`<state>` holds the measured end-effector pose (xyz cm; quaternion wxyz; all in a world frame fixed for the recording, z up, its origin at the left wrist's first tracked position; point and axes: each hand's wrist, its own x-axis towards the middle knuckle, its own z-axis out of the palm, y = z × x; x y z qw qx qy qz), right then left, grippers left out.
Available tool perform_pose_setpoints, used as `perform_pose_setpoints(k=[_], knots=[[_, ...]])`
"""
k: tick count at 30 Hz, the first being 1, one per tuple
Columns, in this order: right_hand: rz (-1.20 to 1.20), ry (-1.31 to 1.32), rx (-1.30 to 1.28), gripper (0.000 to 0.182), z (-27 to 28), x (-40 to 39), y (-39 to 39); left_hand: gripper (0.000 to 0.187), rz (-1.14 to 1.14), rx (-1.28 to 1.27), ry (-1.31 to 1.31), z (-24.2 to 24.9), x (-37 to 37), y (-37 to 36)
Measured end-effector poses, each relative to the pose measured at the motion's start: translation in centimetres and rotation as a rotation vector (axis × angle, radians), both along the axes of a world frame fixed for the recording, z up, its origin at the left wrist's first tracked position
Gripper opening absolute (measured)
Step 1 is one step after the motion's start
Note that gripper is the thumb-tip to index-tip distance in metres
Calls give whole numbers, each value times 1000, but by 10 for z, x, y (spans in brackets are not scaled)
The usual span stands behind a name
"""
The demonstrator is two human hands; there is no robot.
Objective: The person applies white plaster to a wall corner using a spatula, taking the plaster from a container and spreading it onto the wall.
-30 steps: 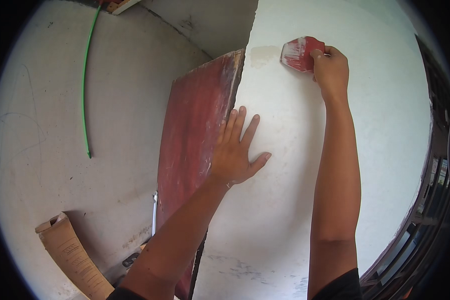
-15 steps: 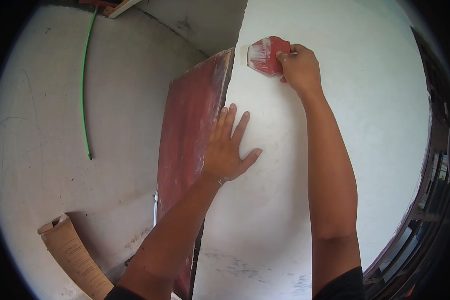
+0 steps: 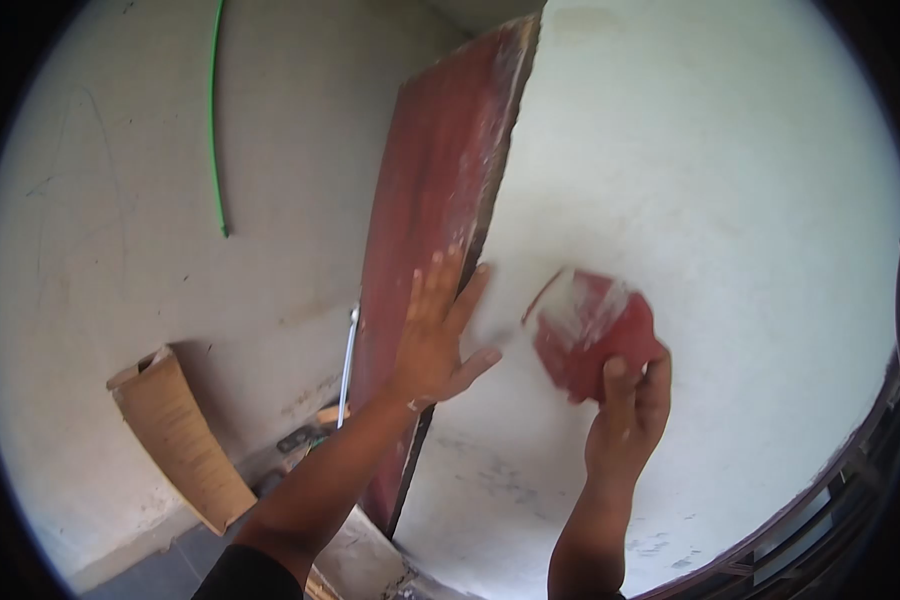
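Fingers spread, my left hand [image 3: 438, 335] is at the edge of a reddish-brown wooden panel [image 3: 420, 170], beside the white wall [image 3: 730, 200]. Nothing is in it. My right hand [image 3: 632, 415] grips a red, roughly many-sided scraper [image 3: 610, 325] by its lower right side, thumb on the near face. Whitish paste is smeared over the scraper's upper left part. Whether its edge touches the wall cannot be made out.
On the left, a green strip [image 3: 213, 130] hangs on the grey wall [image 3: 300, 160]. A long cardboard box [image 3: 180, 435] leans below it. A white rod [image 3: 348, 365] stands behind the panel. Dark louvred slats [image 3: 800, 530] lie at lower right.
My right hand has come down from high on the wall with the scraper, which is now tilted. My left hand is slightly lower and further left on the panel. The view has shifted downward.
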<state>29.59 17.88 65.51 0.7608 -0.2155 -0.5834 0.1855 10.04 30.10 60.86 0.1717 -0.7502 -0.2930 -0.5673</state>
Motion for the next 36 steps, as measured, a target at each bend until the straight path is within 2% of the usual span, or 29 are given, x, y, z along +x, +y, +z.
perform_pose_setpoints(k=[1, 3, 5, 6, 8, 9, 11, 12, 17, 19, 21, 23, 25, 27, 30, 36], knots=[[45, -11, -83, 28, -42, 0, -1, 91, 32, -67, -4, -43, -15, -14], [191, -26, -296, 28, -109, -8, -4, 86, -138, -269, -273, -135, -45, -49], [346, -50, -660, 30, -172, -20, -8, 78, -183, -442, -632, -228, -63, -85], [378, -62, -763, 30, -207, -24, -10, 78, -121, -527, -668, -274, -73, -109], [418, -174, -1042, 29, -274, -33, -6, 85, 8, -838, -911, -358, -101, -155], [444, -181, -1103, 29, -300, -42, -6, 88, 70, -971, -1027, -394, -119, -176], [411, -371, -1345, 26, -351, -56, -11, 95, 208, -1220, -1273, -458, -145, -226], [404, -429, -1411, 28, -377, -66, -18, 99, 265, -1330, -1394, -477, -157, -248], [434, -615, -1571, 25, -504, -95, -38, 101, 465, -1470, -1552, -553, -158, -296], [297, -974, -1356, 22, -547, -106, -48, 102, 546, -1531, -1612, -576, -153, -311], [263, -963, -1295, 23, -579, -126, -49, 103, 552, -1630, -1577, -598, -156, -314], [169, -1098, -1282, 24, -612, -142, -44, 115, 342, -1773, -1575, -619, -157, -313], [162, -1149, -1251, 23, -639, -155, -36, 116, 331, -1818, -1562, -637, -154, -308], [144, -1110, -1261, 23, -669, -169, -24, 109, 315, -1698, -1700, -647, -150, -293], [241, -1061, -1256, 22, -703, -186, -12, 110, 237, -1690, -1834, -665, -150, -273], [323, -1137, -1211, 19, -737, -207, 3, 108, 224, -1675, -1848, -711, -144, -249]])
